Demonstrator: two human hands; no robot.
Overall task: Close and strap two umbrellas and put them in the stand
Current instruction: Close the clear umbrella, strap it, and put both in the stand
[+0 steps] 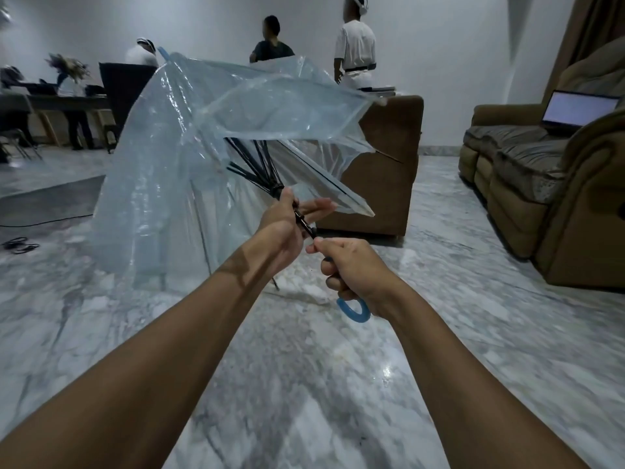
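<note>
A clear plastic umbrella (pixel 176 140) with black ribs and a blue tip is half collapsed in front of me, its canopy loose and crumpled. My right hand (pixel 355 269) grips its blue curved handle (pixel 353 313) low down. My left hand (pixel 287 221) is closed on the black shaft (pixel 304 225) just below where the ribs meet, its fingers partly spread toward the canopy. No second umbrella or stand shows in the head view.
A brown armchair (pixel 389 164) stands right behind the umbrella. A brown sofa (pixel 527 170) with an open laptop (pixel 580 110) lines the right side. Three people stand at the back near a dark table (pixel 57 99). Cables (pixel 20 245) lie on the marble floor at left.
</note>
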